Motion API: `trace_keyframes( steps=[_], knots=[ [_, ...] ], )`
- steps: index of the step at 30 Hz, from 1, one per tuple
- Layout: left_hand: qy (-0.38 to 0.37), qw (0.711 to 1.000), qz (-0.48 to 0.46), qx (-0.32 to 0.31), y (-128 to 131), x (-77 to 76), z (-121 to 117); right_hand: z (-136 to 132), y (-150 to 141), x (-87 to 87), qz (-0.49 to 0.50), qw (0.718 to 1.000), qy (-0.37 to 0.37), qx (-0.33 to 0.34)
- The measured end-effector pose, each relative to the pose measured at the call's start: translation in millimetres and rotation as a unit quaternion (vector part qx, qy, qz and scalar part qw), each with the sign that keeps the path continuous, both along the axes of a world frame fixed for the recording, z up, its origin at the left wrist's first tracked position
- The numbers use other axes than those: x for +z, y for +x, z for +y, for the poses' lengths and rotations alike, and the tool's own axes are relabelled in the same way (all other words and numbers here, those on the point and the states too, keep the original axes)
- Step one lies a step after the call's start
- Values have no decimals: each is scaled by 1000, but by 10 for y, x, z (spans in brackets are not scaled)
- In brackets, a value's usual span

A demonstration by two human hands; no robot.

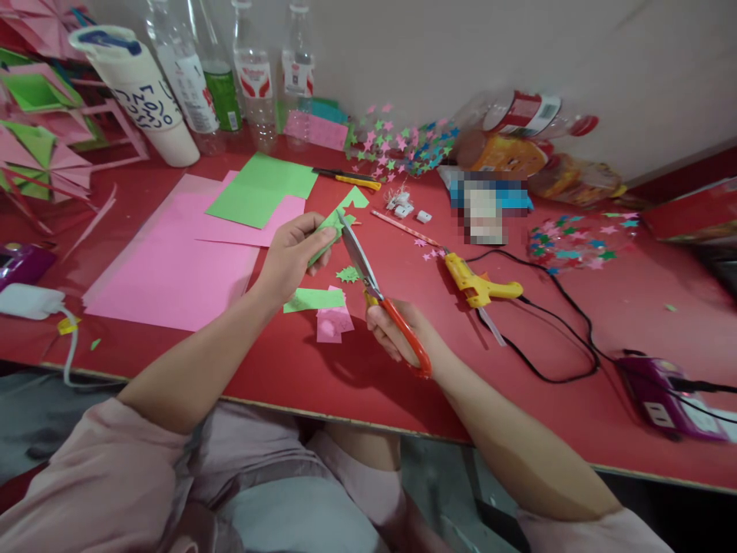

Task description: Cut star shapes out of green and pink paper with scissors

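My left hand [300, 250] pinches a strip of green paper [328, 230] above the red table. A star-shaped hole shows near the strip's far end. In my right hand [403, 329] is a pair of scissors [374, 284] with red-orange handles, its blade tips touching the paper beside my left fingers. Below the hands lie a small pile of green paper stars [348, 274], a green paper strip [314, 300] and some pink paper pieces [331, 324]. Pink sheets [173, 261] and a green sheet [262, 188] lie to the left of my left hand.
A yellow glue gun [480, 284] with a black cord rests to the right. Behind are a yellow utility knife [351, 178], a pencil [406, 228] and bags of coloured stars [397, 146]. Plastic bottles [253, 77] and a white cup [143, 100] stand along the wall.
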State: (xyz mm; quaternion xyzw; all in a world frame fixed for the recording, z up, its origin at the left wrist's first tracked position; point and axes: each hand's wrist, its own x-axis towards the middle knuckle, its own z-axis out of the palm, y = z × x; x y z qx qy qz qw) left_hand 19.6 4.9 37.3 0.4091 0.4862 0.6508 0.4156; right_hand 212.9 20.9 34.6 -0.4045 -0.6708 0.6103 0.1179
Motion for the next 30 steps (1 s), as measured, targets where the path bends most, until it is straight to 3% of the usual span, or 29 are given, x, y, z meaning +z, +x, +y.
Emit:
trace_keyframes(
  steps=[3,6,10,12,17,21,27,30],
  knots=[
    [-11,999,-47,-7,-29,17,0,8,-1,11,12,1000,10,-2],
    [-46,995,-70,-60,-29,17,1,21,8,-11,21,999,19,-20],
    [-148,970,-15,-193,45,-27,4,31,20,-26,34,998,29,-37],
    [-145,968,18,-205,95,-44,-3,26,18,-15,29,999,32,-34],
    [-55,995,31,-74,126,-22,-32,4,3,10,18,999,33,-35],
    [2,1000,-1,9,70,-9,-10,-1,-4,-9,23,999,21,-33],
    [22,998,-9,53,19,-32,26,-5,-21,-42,12,1000,-8,-10],
    [25,998,-26,47,13,-22,25,-4,-19,-56,18,1000,3,-10]
  ],
)
